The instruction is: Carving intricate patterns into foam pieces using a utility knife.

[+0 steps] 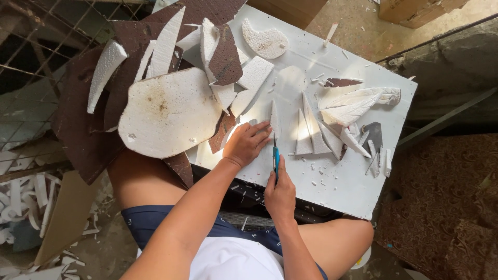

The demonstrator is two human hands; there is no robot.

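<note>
My left hand [247, 142] lies flat on the white board [332, 181], its fingers pressing a narrow pointed piece of white foam [274, 120]. My right hand [280, 194] grips a blue utility knife [276, 155], whose blade points up at the base of that foam piece. Just right of it stand two more pointed foam wedges [309, 129]. Several carved leaf-shaped foam pieces [353, 106] lie further right.
A heap of large white and brown foam offcuts [166, 111] covers the board's left side. A curved foam piece [265, 41] lies at the far edge. Small chips dot the board. Foam scraps [21, 197] litter the floor on the left; a patterned cushion [446, 207] is at right.
</note>
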